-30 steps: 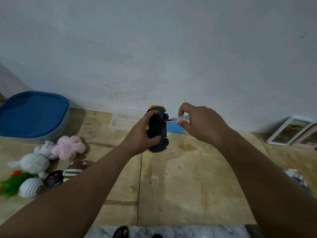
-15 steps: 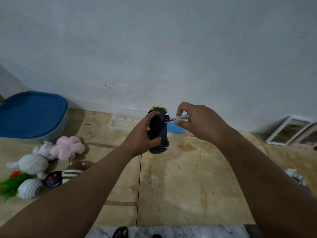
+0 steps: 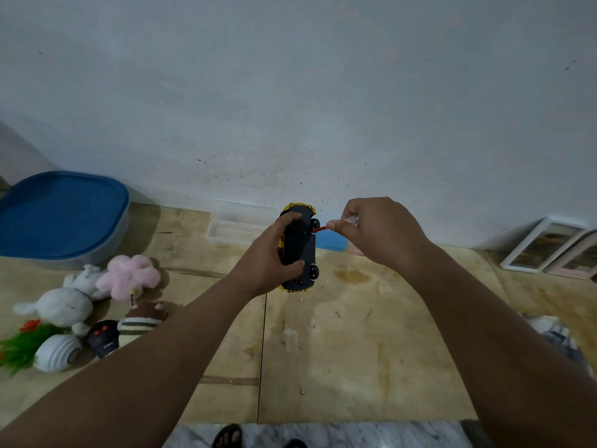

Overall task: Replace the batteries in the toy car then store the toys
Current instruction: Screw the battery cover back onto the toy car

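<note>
one toy car (image 3: 298, 248); one screwdriver (image 3: 336, 225); two picture frames (image 3: 546, 244); one remote (image 3: 103, 338)

A plain grey-white wall (image 3: 290, 92), lightly scuffed and speckled, fills the upper half of the frame under dim, even light. Below it lies a pale plywood tabletop (image 3: 355, 350) with stains and a dark seam running down its middle. At the right edge two picture frames (image 3: 549, 247) lean against the wall, and a strip of marbled floor (image 3: 371, 436) shows along the bottom.
</note>
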